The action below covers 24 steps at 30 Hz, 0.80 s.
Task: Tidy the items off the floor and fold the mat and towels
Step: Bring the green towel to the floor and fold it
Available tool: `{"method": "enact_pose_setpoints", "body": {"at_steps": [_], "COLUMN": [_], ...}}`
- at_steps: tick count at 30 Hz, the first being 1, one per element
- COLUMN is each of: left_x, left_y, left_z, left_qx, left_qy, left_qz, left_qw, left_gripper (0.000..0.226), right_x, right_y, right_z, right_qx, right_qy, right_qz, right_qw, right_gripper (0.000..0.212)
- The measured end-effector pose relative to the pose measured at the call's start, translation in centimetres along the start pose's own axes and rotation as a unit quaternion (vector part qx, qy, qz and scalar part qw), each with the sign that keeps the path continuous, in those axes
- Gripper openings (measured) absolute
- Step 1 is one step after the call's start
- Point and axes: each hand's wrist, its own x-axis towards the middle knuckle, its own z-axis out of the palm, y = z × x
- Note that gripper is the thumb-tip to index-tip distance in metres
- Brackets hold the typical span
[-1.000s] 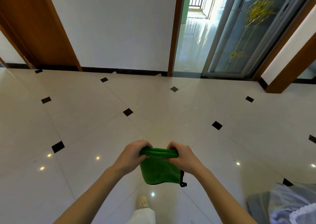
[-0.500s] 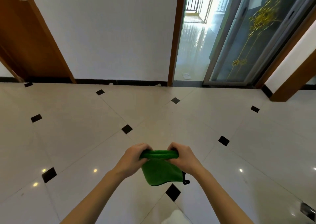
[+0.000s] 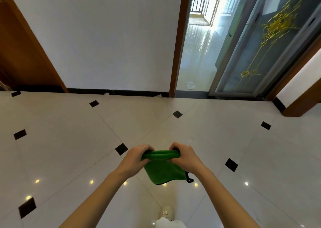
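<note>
Both hands hold a small green towel (image 3: 163, 168) up in the air above the tiled floor (image 3: 69, 140), already doubled over. The left hand (image 3: 137, 160) pinches one end of the folded top edge, its fingers curled round the cloth, and the right hand (image 3: 185, 158) grips the other end the same way. That top edge runs straight across from one set of fingers to the other, which is the towel's long axis; the rest hangs loose below them, with a black loop (image 3: 189, 179) dangling at the lower corner under the right hand. Neither hand is nearer, so another fold would likely bring the two ends together.
</note>
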Motion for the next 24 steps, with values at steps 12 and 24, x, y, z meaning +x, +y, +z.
{"method": "enact_pose_setpoints", "body": {"at_steps": [12, 24], "left_x": [16.9, 34.5], "left_y": [-1.6, -8.5], "left_z": [-1.0, -4.0], "left_qx": [-0.006, 0.006], "left_qy": [-0.04, -0.089], "left_qz": [-0.006, 0.009], "left_qw": [0.999, 0.996], "left_gripper": [0.019, 0.019], "right_x": [13.7, 31.5], "right_y": [3.1, 4.7], "right_z": [-8.3, -12.1], "right_qx": [0.03, 0.028], "right_qy": [-0.009, -0.008], "right_qz": [0.022, 0.06], "right_qw": [0.999, 0.998], "right_gripper": [0.02, 0.021]}}
